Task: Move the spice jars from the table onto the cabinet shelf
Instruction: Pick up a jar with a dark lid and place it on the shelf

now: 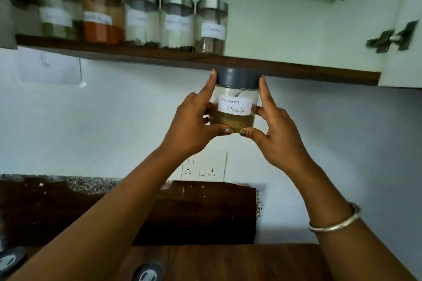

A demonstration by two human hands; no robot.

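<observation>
A glass spice jar [235, 100] with a grey lid and a white label reading "Garam Masala" is held up just below the front edge of the wooden cabinet shelf [296, 70]. My left hand [194, 121] grips its left side, index finger up along the lid, thumb under the base. My right hand [278, 125] grips its right side the same way. Several labelled jars [175, 21] with steel lids stand in a row on the shelf's left part, the rightmost one [211, 27] just above and left of the held jar.
The shelf right of the row is bare up to the cabinet side wall with hinges [392, 37]. Below, a wall socket [203, 171] and a wooden table [228, 262]. Two more grey jar lids [148, 272] [11, 258] show at the bottom left.
</observation>
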